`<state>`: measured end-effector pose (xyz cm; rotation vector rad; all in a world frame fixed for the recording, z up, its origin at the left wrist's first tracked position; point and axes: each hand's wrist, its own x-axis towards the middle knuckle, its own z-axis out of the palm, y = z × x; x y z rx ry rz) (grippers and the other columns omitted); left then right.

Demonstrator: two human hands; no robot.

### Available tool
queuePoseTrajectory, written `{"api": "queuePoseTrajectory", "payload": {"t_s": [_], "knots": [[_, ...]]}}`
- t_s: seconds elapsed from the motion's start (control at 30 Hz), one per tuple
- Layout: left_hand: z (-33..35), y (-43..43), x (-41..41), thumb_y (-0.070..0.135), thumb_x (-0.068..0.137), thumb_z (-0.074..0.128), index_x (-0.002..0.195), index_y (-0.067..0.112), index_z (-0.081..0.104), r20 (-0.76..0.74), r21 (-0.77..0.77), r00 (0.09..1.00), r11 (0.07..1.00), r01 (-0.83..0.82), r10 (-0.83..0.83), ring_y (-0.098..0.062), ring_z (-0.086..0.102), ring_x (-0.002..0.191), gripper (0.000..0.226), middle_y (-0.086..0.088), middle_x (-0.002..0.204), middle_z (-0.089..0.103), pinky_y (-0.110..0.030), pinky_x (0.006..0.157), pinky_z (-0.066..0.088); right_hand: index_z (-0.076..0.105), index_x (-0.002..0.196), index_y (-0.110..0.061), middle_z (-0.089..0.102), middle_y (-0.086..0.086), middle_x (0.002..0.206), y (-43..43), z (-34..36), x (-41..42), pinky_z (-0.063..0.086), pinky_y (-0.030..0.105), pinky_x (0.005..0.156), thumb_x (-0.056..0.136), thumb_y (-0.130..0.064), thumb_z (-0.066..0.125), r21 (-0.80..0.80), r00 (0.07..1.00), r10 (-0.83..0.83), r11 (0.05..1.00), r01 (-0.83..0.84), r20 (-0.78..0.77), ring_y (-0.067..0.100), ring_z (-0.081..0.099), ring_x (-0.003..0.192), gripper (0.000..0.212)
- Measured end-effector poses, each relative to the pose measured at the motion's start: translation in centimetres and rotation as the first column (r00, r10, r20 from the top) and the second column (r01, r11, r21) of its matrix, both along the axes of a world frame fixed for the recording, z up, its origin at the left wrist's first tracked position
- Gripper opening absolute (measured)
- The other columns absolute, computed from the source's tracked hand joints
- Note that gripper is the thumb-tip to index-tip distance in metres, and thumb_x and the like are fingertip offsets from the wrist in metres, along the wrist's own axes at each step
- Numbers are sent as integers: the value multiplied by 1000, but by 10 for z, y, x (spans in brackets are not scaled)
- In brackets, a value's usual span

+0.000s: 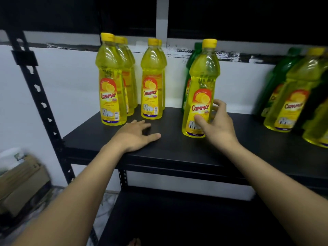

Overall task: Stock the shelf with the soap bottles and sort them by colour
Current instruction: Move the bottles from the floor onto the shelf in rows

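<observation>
A yellow soap bottle (200, 89) stands upright near the middle of the black shelf (170, 148). My right hand (217, 126) grips its lower part, thumb on the label and fingers round the far side. Behind it stands a green bottle (192, 61), mostly hidden. My left hand (136, 134) rests flat on the shelf board, fingers spread, holding nothing. At the left stand two rows of yellow bottles: one row (111, 82) three deep, another (151, 80) two deep. On the right, green bottles (278, 77) and yellow bottles (291, 96) stand mixed and blurred.
A black perforated upright (37, 93) frames the shelf's left side. A lower black shelf (177, 219) lies below. Cardboard boxes (21, 183) sit on the floor at the left. A white wall runs behind the bottles.
</observation>
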<state>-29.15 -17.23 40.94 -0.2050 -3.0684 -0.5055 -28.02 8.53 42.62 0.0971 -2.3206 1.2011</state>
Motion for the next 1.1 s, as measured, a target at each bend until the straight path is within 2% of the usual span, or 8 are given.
{"api": "queuePoseTrajectory", "payload": {"t_s": [0.13,0.4,0.57,0.67,0.77,0.83,0.9,1.1], "knots": [[1,5,-3,77,88,40,153,38,34,3,-28,1000,1000,4,-4,-20,14,153,76,11,164,22,-43,121,17,45,143,-30,66,-3,127,-2,-5,-14,48,42,104,89,-38,71,72,999,35,997,-36,12,24,58,122,60],[1,-2,-1,77,80,56,144,41,48,-5,127,999,991,-39,40,-17,22,150,73,12,159,34,-41,116,27,42,147,-33,68,-5,124,-21,-10,-32,50,51,100,89,-49,67,149,995,98,984,-96,-2,28,58,121,64],[-3,-4,-1,72,76,67,154,34,29,-70,267,994,962,-57,78,-18,41,140,95,6,154,43,-35,107,41,40,146,-36,65,-7,128,-45,-13,-36,51,49,101,87,-48,70,103,983,181,979,-178,-20,22,57,124,67],[-5,-7,-2,63,74,76,155,31,25,-143,489,986,872,-8,89,-15,47,135,101,11,149,48,-31,102,41,43,142,-39,67,-9,124,-59,-15,-38,54,48,98,84,-47,74,74,974,226,972,-223,-33,19,60,120,66],[-4,-15,-4,54,69,84,157,26,22,-129,746,981,666,0,145,-12,56,124,111,12,139,57,-31,99,47,44,138,-39,67,-10,123,-73,-15,-43,54,48,97,83,-43,76,85,962,272,960,-269,-27,17,62,117,64],[-4,-22,-6,43,69,88,154,23,30,-119,858,972,513,-3,204,-12,63,114,105,9,131,62,-34,97,51,41,140,-40,67,-10,124,-80,-14,-47,55,46,96,82,-41,78,99,955,297,951,-294,-13,14,64,115,69],[-4,-27,-7,32,70,89,146,21,43,-115,901,965,434,0,238,-9,66,105,89,6,124,65,-30,91,52,37,143,-39,67,-9,124,-85,-15,-50,56,44,94,78,-39,82,130,950,312,942,-309,-3,12,65,112,79],[-7,-25,-8,14,77,84,121,19,62,-163,864,958,503,25,234,-14,71,93,49,1,114,67,-24,78,56,17,153,-33,68,-3,120,-104,-21,-56,56,44,90,70,-44,84,277,968,251,930,-241,-1,24,61,114,108]]}}
